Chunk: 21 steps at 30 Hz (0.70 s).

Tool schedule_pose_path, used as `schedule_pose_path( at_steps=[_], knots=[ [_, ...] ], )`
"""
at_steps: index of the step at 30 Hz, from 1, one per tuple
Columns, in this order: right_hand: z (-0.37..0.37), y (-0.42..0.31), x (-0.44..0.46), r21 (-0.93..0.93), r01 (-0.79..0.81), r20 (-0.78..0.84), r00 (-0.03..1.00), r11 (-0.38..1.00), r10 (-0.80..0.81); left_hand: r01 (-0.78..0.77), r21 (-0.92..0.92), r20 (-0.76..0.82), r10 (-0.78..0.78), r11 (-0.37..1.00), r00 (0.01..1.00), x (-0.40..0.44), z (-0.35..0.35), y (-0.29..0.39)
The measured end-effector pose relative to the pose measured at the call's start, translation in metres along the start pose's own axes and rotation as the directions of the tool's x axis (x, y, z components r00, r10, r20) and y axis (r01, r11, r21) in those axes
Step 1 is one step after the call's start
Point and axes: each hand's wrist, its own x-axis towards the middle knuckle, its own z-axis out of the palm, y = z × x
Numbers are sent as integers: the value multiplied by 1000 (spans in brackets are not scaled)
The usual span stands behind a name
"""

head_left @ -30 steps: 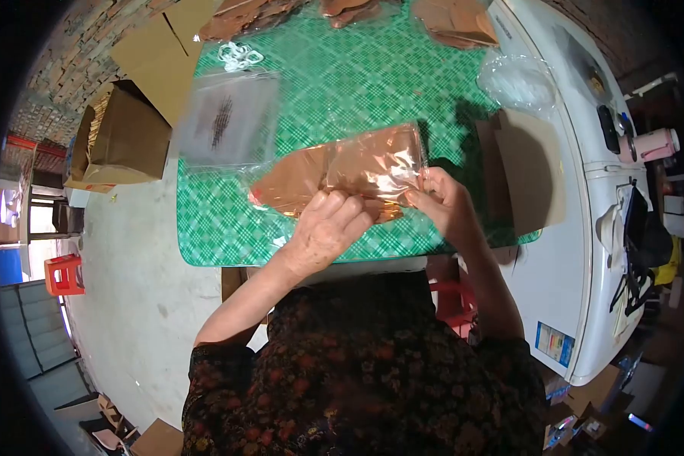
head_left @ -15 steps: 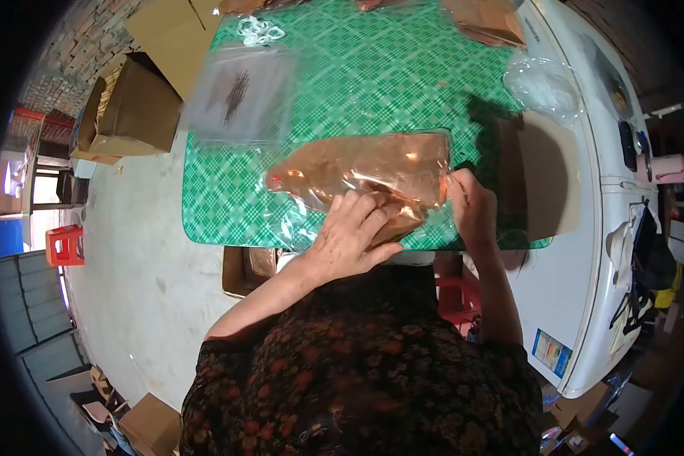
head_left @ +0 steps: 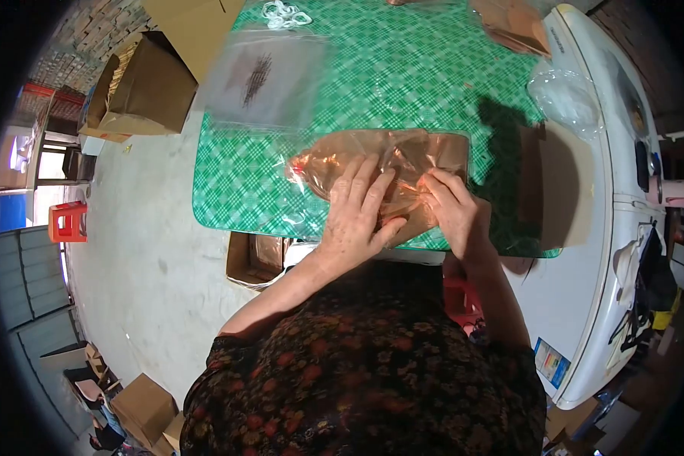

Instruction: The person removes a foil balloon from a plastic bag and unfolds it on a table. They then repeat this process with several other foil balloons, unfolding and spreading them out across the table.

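A copper-coloured sheet of shiny plastic film point(head_left: 395, 144) lies flat near the table's front edge, with clear film around it and a small red spot at its left end. My left hand point(head_left: 355, 213) rests on its front part, fingers stretched and slightly spread. To the right, my right hand point(head_left: 456, 213) pinches a gathered fold of the same film between thumb and fingers. The pinched bit itself is mostly covered by the fingertips. Whether the clear film is a bag around the copper piece, I cannot tell.
Clear plastic bags point(head_left: 270, 80) lie on the green checked table point(head_left: 403, 72), with white loops point(head_left: 285, 15) behind. More copper film point(head_left: 513, 26) and a clear bundle point(head_left: 566, 99) lie right, near a white fridge point(head_left: 608, 304). An open carton point(head_left: 254, 262) stands below the table edge.
My right hand has moved left from the film's right end onto its middle, pulling film into a fold. My left hand stays on the film. The view has shifted slightly.
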Motion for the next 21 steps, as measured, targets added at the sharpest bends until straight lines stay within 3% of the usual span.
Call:
schedule_pose_path(
  at_steps=[3,6,11,21],
  knots=[
    [2,2,-1,167,-84,8,996,982,84,3,-17,-22,-3,1000,1000,-1,-1,-2],
    [0,-4,5,100,-102,16,995,990,101,11,-9,-2,-11,1000,1000,2,-13,-1],
    [4,6,14,281,-257,-51,958,925,281,14,47,-4,-14,999,1000,6,-31,-3],
    [7,21,22,629,-516,185,826,581,533,29,9,-15,-28,1000,999,4,-39,-7]
  ],
)
